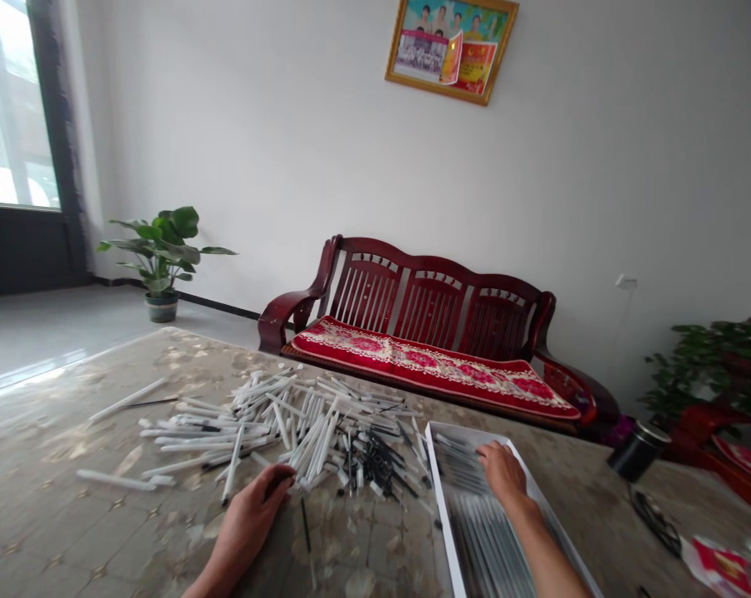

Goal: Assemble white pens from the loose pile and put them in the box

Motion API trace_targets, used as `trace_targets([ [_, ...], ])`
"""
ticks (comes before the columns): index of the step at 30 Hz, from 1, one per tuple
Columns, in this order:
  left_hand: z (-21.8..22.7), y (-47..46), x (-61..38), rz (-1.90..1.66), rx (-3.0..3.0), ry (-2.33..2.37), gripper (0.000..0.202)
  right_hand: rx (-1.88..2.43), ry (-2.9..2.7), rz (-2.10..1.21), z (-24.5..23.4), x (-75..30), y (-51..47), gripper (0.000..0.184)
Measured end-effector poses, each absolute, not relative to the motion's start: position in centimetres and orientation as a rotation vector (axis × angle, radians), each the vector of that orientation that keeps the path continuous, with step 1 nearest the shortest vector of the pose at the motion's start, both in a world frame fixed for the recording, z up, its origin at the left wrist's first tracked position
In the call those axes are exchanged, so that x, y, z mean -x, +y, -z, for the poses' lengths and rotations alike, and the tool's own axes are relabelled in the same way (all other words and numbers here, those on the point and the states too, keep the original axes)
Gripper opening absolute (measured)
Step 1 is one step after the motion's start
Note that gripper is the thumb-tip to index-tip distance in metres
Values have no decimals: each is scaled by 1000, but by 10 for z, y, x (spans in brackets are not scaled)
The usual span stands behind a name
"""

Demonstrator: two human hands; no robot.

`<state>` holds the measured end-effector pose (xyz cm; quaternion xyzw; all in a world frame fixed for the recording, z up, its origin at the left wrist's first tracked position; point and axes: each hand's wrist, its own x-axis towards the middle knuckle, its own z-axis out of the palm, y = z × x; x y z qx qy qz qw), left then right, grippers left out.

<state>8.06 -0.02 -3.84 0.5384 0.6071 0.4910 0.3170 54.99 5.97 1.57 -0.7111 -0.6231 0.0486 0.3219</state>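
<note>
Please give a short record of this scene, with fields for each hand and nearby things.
left hand: on table, fingers curled at the near edge of the pen pile
right hand: palm down in the white tray, on rows of pens
pen pile: white tubes and black parts, loose on table
background: red wooden bench, potted plant

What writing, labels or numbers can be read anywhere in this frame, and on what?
Framed picture: its red and white panels carry print, too blurred to read.
Red packet at the lower right: pale marks, too small to read.
White pens, tray, black jar: no writing visible.
</note>
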Motion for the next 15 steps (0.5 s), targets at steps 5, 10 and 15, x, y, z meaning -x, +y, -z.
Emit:
trace_targets([
  [5,41,1,-80,-1256,-1470,1644,24,1800,-1355,-384,-17,-552,64,15],
  [10,41,2,-80,-1260,-1440,1617,27,1686,-955,-772,-7,-537,65,10],
  [15,40,2,-80,-1245,-1387,1566,29,1458,-628,-1086,6,-509,67,18],
])
